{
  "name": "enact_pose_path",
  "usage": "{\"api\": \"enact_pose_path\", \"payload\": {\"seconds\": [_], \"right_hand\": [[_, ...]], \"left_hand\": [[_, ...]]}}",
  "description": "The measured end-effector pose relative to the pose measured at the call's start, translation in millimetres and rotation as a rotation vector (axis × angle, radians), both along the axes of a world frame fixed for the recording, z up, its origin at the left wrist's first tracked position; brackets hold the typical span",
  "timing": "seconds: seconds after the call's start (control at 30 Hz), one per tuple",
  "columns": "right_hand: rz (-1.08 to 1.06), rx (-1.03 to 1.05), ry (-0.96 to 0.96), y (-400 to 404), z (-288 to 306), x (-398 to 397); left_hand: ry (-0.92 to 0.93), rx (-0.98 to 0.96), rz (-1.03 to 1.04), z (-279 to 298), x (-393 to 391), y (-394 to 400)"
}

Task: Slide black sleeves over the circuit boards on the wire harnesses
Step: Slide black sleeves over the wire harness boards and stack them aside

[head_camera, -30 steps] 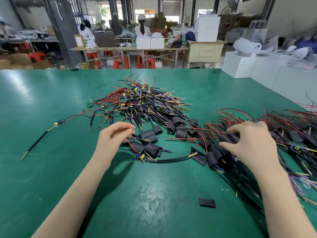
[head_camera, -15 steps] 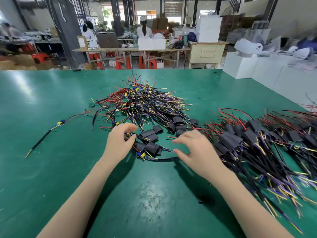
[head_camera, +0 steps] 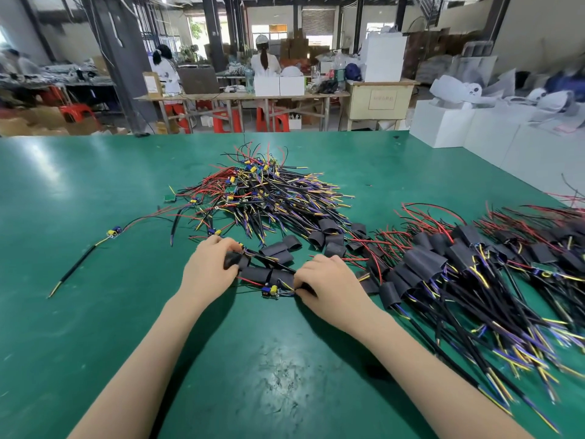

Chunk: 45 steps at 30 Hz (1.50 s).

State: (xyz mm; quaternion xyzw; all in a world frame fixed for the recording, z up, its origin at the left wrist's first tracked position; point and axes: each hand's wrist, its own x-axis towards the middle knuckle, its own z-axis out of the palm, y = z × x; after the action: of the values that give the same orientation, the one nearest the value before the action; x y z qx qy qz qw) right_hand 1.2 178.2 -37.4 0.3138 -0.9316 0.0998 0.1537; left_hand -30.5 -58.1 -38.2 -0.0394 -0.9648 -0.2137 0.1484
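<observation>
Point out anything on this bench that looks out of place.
One wire harness lies alone at the far left of the green table, apart from the main pile. A bare circuit board also sits off the pile's left edge.

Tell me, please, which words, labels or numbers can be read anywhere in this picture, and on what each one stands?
None can be read.
Label on the beige cabinet: a line of characters, too blurred to read.
Card on the far workbench: print too small to read.
</observation>
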Motion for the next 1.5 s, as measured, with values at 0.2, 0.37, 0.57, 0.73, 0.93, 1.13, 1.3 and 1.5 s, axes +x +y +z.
{"api": "enact_pose_path", "payload": {"seconds": [0.2, 0.37, 0.57, 0.73, 0.93, 1.13, 1.3, 1.5], "right_hand": [[-0.106, -0.269, -0.256, 9.9, 2.1, -2.0], [-0.123, -0.244, -0.262, 12.8, -0.3, -6.4], [-0.094, -0.119, -0.249, 11.0, 2.4, -8.9], [-0.054, -0.062, -0.249, 10.0, 4.3, -9.4], [0.055, -0.174, -0.210, 9.5, 5.9, -4.5], [0.029, -0.140, -0.232, 7.7, 8.4, -7.6], [-0.090, -0.062, -0.192, 3.6, 7.1, -6.7], [-0.208, -0.131, -0.299, 22.0, 13.7, -12.7]], "left_hand": [[0.070, -0.054, -0.109, -8.1, -2.8, -4.1], [0.191, -0.026, -0.054, -8.4, -9.2, -0.1], [0.109, -0.092, -0.065, -12.6, -13.5, -2.8], [0.191, -0.100, -0.035, -10.3, -11.5, -2.5], [0.233, -0.009, -0.046, -7.4, -5.8, -2.1], [0.471, 0.379, 0.007, 16.3, 5.9, -2.7], [0.123, 0.717, -0.044, 21.2, 13.4, -5.2], [-0.115, 0.506, -0.063, 14.7, 14.5, -9.3]]}}
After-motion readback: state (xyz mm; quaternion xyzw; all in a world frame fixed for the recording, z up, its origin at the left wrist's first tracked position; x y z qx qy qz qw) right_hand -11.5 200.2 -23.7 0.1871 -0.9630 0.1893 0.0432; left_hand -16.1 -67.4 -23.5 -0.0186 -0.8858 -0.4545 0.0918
